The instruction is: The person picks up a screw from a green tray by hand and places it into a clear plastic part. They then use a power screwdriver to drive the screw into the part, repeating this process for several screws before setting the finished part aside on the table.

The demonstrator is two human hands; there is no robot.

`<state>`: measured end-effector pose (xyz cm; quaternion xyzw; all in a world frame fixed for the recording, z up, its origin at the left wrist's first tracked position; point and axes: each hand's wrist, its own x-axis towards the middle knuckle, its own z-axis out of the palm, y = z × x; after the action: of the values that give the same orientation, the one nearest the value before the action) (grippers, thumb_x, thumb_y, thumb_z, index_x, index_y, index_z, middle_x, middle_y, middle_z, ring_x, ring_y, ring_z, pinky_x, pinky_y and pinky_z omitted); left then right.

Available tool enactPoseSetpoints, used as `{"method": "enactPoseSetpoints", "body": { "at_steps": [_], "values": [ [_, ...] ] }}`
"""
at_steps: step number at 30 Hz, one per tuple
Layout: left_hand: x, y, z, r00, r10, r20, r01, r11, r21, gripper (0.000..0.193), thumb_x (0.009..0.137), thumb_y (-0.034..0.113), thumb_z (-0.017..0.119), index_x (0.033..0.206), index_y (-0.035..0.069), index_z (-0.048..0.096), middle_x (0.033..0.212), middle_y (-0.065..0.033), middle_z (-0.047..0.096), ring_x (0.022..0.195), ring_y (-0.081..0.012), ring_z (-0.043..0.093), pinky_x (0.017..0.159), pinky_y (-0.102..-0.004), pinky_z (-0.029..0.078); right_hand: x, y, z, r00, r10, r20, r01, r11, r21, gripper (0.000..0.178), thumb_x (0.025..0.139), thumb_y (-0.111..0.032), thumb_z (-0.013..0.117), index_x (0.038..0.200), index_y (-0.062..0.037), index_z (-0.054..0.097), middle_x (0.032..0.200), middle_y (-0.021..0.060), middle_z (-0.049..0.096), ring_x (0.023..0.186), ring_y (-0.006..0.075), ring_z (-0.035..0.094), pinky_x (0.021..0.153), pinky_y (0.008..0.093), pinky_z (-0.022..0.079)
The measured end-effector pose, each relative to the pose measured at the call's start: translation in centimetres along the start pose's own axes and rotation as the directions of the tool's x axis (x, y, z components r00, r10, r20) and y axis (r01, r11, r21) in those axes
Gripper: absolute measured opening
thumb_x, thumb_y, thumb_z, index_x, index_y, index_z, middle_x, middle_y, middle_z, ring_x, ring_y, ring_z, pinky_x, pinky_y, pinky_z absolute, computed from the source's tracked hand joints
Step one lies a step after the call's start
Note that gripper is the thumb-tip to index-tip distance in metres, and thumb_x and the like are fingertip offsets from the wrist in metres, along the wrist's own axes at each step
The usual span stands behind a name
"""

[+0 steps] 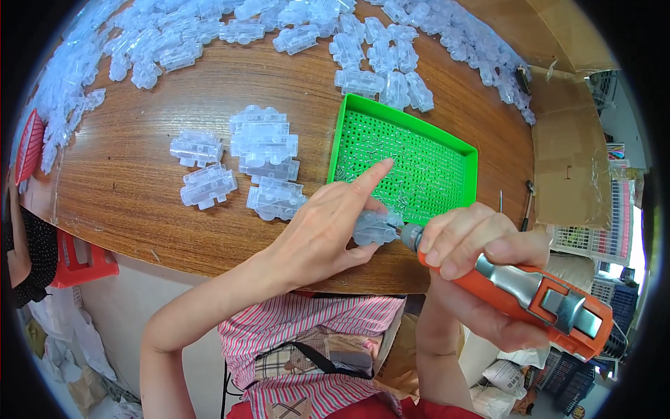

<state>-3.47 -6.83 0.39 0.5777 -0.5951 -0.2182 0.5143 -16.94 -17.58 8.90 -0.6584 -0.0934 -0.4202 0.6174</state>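
My left hand (326,225) grips a clear plastic casing (375,229) at the table's near edge, its index finger stretched out over the green tray (340,136). Wrapped in my right hand (481,269) is an orange electric screwdriver (516,290) with a silver lever. Its grey nose and bit point left and meet the casing's right side; the exact contact spot is too small to make out. Small metal screws (401,157) lie scattered in the perforated tray just beyond my hands. Left of them sits a small stack of clear casings (264,140), with two more casings (202,167) beside it.
Heaps of clear plastic parts (167,38) cover the table's far and left sides. Beyond the tray stand grouped casings (380,59). A cardboard box (569,146) borders the right side. A pink basket (30,146) and another person's arm (19,237) are at far left, near a red stool (84,262).
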Motion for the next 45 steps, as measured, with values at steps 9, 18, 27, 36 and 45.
{"method": "enactPoseSetpoints", "body": {
  "at_steps": [9, 18, 27, 36, 45],
  "values": [
    [-0.2, -0.3, 0.1, 0.998, 0.036, -0.046, -0.037, 0.999, -0.006, 0.090, 0.069, 0.007, 0.077, 0.146, 0.007, 0.031, 0.104, -0.0100, 0.067, 0.102, -0.0330, 0.060, 0.092, -0.0430, 0.046, 0.3, 1.0, 0.6, 0.996, 0.036, 0.087, -0.035, 0.999, -0.016, 0.081, 0.080, -0.077, 0.056, 0.107, -0.0006, 0.049, 0.075, 0.0132, 0.060, 0.066, 0.0243, 0.058, 0.057, 0.0361, 0.050],
    [-0.2, -0.3, 0.0, 1.000, 0.013, -0.028, -0.013, 1.000, -0.017, 0.086, 0.068, 0.011, 0.081, 0.142, 0.008, 0.037, 0.108, -0.0098, 0.066, 0.107, -0.0308, 0.061, 0.095, -0.0417, 0.046, 0.6, 0.2, 0.7, 0.998, 0.066, 0.005, -0.066, 0.997, -0.033, 0.088, 0.073, -0.081, 0.057, 0.103, 0.0010, 0.053, 0.072, 0.0118, 0.060, 0.065, 0.0233, 0.059, 0.060, 0.0367, 0.051],
    [-1.0, 0.8, -0.7, 0.995, 0.093, 0.045, -0.097, 0.991, 0.089, 0.053, 0.067, 0.007, 0.080, 0.116, 0.003, 0.059, 0.136, -0.0227, 0.043, 0.105, -0.0343, 0.059, 0.090, -0.0394, 0.051, 1.5, 1.0, -0.6, 0.988, -0.081, -0.135, 0.066, 0.991, -0.113, 0.084, 0.083, -0.079, 0.045, 0.107, 0.0007, 0.052, 0.066, 0.0109, 0.056, 0.056, 0.0213, 0.054, 0.046, 0.0324, 0.048],
    [-0.4, 1.8, -0.5, 0.991, -0.007, 0.133, -0.023, 0.974, 0.226, 0.071, 0.071, 0.013, 0.077, 0.135, -0.001, 0.049, 0.145, -0.0162, 0.045, 0.110, -0.0338, 0.054, 0.096, -0.0440, 0.042, 1.6, 2.3, -1.2, 0.974, -0.018, -0.226, 0.008, 0.999, -0.042, 0.085, 0.083, -0.081, 0.042, 0.107, -0.0001, 0.051, 0.066, 0.0112, 0.056, 0.056, 0.0205, 0.054, 0.051, 0.0341, 0.050],
    [-0.2, 2.6, -1.4, 0.977, -0.097, 0.189, 0.046, 0.965, 0.259, 0.065, 0.072, 0.011, 0.078, 0.132, 0.002, 0.053, 0.119, -0.0152, 0.057, 0.102, -0.0311, 0.059, 0.087, -0.0409, 0.048, 1.1, 6.6, -2.5, 0.915, 0.140, -0.378, -0.206, 0.969, -0.139, 0.081, 0.083, -0.078, 0.048, 0.102, 0.0008, 0.053, 0.064, 0.0090, 0.055, 0.056, 0.0188, 0.053, 0.052, 0.0321, 0.046]
  ]
}}
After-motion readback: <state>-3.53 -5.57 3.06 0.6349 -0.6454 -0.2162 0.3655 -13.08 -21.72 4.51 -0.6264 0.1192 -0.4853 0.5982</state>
